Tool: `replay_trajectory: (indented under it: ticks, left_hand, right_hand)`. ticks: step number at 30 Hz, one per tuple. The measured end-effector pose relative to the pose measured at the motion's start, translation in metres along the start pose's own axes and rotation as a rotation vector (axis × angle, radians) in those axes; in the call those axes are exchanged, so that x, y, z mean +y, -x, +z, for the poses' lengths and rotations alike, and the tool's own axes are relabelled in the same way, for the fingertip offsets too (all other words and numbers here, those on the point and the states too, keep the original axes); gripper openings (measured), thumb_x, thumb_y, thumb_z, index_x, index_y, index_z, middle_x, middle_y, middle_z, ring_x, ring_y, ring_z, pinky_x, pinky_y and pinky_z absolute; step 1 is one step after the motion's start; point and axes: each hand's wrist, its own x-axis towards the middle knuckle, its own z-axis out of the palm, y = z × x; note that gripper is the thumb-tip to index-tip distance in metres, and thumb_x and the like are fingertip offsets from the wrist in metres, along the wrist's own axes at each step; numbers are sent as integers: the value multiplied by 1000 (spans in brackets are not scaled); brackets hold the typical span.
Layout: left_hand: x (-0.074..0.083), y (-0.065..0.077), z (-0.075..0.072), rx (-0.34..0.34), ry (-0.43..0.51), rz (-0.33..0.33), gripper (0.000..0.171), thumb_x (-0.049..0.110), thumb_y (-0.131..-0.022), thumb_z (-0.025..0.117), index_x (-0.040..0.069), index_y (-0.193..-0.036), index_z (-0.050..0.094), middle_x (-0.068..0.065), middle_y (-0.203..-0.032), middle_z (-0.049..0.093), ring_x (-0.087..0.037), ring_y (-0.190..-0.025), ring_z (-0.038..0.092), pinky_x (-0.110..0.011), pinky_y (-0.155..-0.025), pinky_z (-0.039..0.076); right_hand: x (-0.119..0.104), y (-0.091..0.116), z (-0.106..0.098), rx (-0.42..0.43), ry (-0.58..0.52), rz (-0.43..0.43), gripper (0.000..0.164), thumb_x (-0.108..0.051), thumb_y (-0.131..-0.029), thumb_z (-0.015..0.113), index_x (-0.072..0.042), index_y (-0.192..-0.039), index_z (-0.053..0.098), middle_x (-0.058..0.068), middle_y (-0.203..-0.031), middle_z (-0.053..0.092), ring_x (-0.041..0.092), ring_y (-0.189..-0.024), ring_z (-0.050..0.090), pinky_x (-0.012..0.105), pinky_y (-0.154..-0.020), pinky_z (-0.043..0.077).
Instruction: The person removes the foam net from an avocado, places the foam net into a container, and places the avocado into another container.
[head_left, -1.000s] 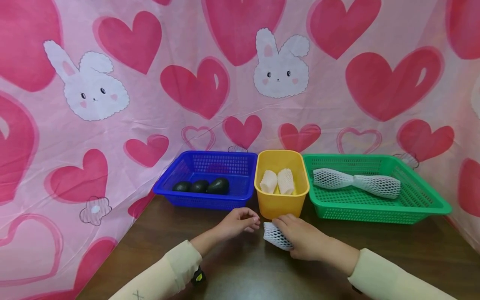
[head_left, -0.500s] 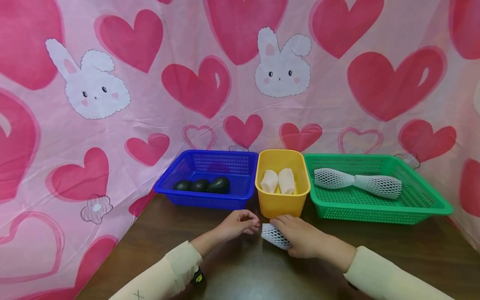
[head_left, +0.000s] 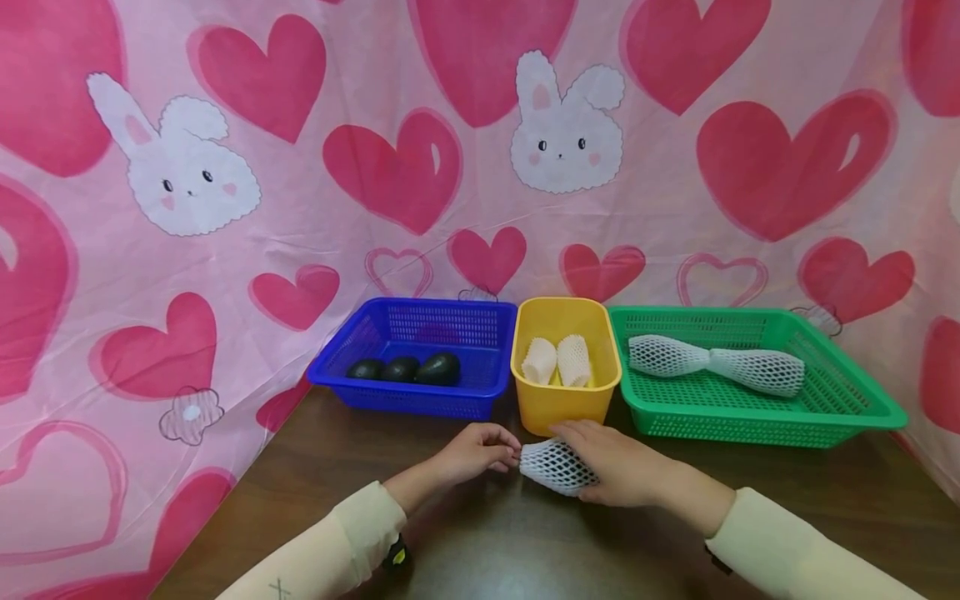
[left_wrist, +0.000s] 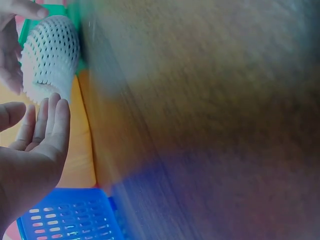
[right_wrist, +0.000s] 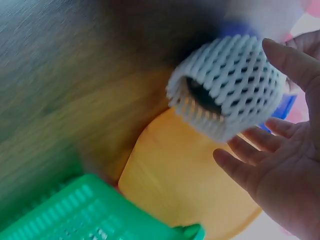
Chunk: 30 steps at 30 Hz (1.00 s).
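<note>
Pink heart-print cloth [head_left: 401, 179] behind a brown table [head_left: 510, 558]. Grips a net-wrapped fruit [head_left: 557, 468] in the right hand [head_left: 618, 467], near the yellow bin [head_left: 566, 412] of spare nets [head_left: 573, 361]; touches its end with the left hand [head_left: 472, 450], fingers relaxed. Seems midway: wrapped pair [head_left: 753, 371] in green basket [head_left: 735, 427], three bare fruits [head_left: 401, 370] remaining in blue basket [head_left: 412, 400].

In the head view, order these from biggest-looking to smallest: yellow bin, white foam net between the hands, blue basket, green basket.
1. Green basket
2. Blue basket
3. Yellow bin
4. White foam net, partly covered by the right hand
</note>
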Motion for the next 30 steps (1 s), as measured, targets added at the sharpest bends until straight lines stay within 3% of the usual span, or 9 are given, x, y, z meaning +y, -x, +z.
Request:
replay_trajectory:
  ticks: [9, 19, 30]
  left_hand:
    - [-1, -3, 1, -1, -29, 3, 11, -2, -93, 59, -8, -100, 66, -11, -92, 69, -29, -89, 68, -38, -79, 55]
    - [-9, -2, 5, -15, -64, 10, 12, -4, -91, 61, -11, -99, 67, -12, -91, 69, -28, -87, 68, -38, -77, 56]
    - [-4, -8, 2, 69, -335, 110, 10, 10, -90, 68, 5, -95, 75, 0, -88, 69, -13, -77, 60, -27, -72, 53]
  right_hand:
    - [11, 18, -12, -33, -93, 126, 77, -30, -82, 79, 4, -140, 41, 15, -134, 50, 31, -121, 49, 52, -100, 40]
    - [19, 23, 2, 21, -82, 112, 65, -25, -84, 77, 5, -134, 47, 14, -125, 58, 26, -111, 57, 48, -93, 47]
    - [23, 22, 9, 41, -116, 112, 60, -25, -86, 76, 0, -133, 49, 10, -123, 59, 23, -108, 58, 46, -92, 48]
